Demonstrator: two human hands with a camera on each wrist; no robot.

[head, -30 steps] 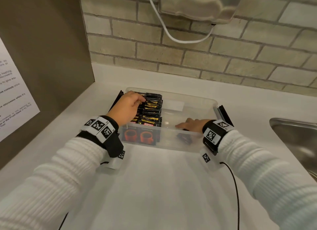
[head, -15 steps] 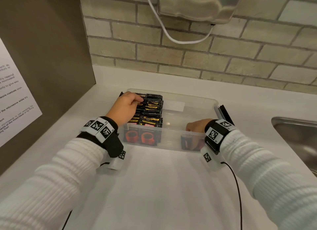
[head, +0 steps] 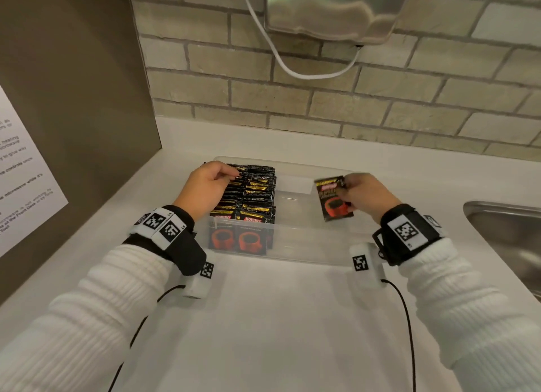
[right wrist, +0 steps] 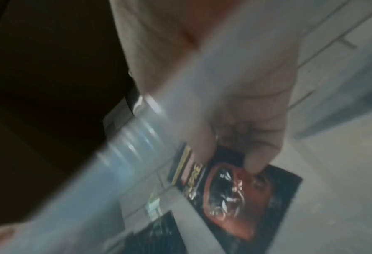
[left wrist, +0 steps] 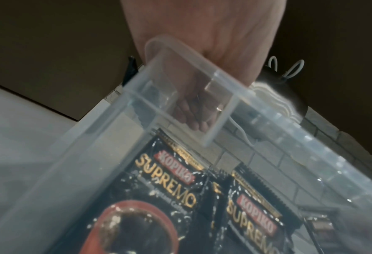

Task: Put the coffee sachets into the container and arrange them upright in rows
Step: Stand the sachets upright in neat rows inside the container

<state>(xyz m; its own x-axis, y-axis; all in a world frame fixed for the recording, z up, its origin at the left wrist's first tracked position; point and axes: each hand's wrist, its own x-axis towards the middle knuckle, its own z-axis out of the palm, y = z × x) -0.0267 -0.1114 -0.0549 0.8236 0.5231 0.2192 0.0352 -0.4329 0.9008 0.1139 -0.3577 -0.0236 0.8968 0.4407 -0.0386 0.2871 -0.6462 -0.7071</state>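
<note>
While the right hand (head: pixel 364 195) pinches one coffee sachet (head: pixel 334 197) by its right edge between thumb and fingertips, the packet hangs face-out above the bare right part of the clear container (head: pixel 307 245), just over its floor and not yet set down. It looks light, thin and limp, a glossy foil packet that would likely bend or slide if gripped loosely, so a hold near an upper corner or along a side edge, as now, seems best for lowering it bottom edge first. Filling the container's left part, the rows of sachets (head: pixel 251 192) stand upright, packed close, with two red-cup fronts showing through the near wall. Over the far left of those rows, the left hand (head: pixel 209 186) rests with its fingers curled down onto the packet tops, apparently holding them from toppling; whether it pinches any single one I cannot tell. Under the container lies a white counter (head: pixel 278 318). To the container's right sits a steel sink (head: pixel 509 230); behind it rises a brick wall (head: pixel 322 93) with a metal dispenser (head: pixel 333 8) and white cable (head: pixel 292 66).
</note>
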